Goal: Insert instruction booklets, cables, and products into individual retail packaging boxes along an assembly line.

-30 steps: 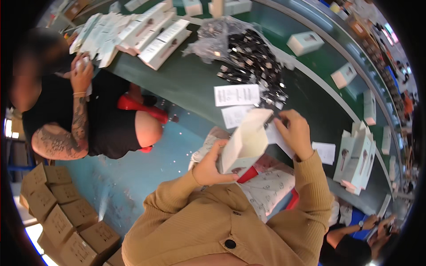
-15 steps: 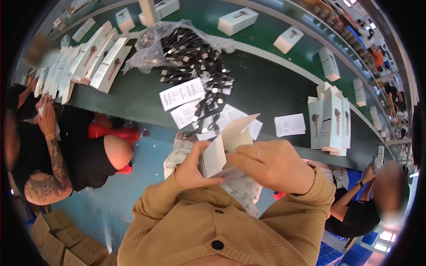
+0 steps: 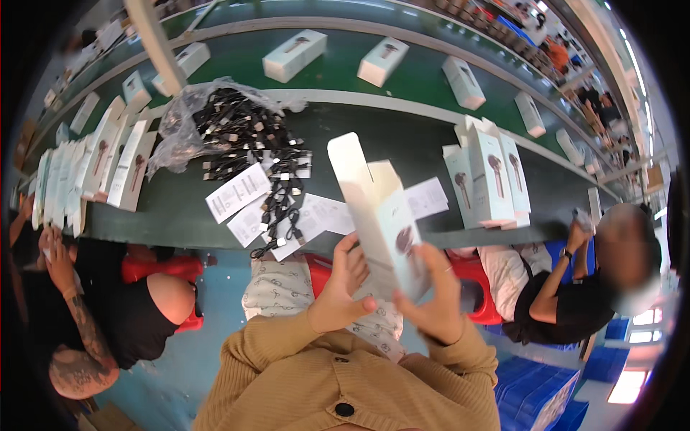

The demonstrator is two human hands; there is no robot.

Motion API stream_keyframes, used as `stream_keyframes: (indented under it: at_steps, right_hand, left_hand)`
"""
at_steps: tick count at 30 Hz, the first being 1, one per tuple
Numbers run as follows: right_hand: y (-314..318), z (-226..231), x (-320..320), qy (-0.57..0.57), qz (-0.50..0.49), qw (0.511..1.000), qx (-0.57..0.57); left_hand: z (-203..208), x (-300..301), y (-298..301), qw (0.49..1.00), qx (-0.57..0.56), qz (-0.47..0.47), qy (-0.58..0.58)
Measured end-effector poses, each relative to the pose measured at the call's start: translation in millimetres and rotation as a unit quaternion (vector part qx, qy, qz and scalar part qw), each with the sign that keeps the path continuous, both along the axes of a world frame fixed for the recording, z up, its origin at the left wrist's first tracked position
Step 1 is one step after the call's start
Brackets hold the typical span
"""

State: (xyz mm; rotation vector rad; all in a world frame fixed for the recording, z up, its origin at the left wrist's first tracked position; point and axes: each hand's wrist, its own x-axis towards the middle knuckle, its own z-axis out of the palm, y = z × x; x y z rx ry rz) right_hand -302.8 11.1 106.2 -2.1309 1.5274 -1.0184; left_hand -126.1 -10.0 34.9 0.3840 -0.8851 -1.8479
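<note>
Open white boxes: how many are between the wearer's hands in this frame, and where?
1: the white box, flaps open, at the table's near edge, between the left hand and right hand. No second one shows there.

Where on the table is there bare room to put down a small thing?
The table is bare between the cables and the right boxes, beyond the held box. Another bare patch lies between the left boxes and the leaflets. It is crowded where cables and leaflets overlap, and at both box groups.
</note>
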Motion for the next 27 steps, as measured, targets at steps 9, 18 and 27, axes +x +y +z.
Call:
stream_keyframes:
  at_steps: [9,18,27]
  right_hand:
    - [-36.9,79.1,-155.3,-0.120,-0.232,0.959,-0.110]
    - [-76.3,17.5,-316.3,-0.009,-0.302,0.952,0.054]
    - [-64.0,15.8,-203.6,0.081,-0.344,0.863,-0.360]
  left_hand:
    - [-13.0,72.5,-1.1,0.990,0.047,0.070,-0.113]
    - [-10.0,129.4,-1.5,0.957,-0.001,0.203,-0.208]
    - [6.4,362.0,-106.8,0.162,-0.235,0.513,-0.810]
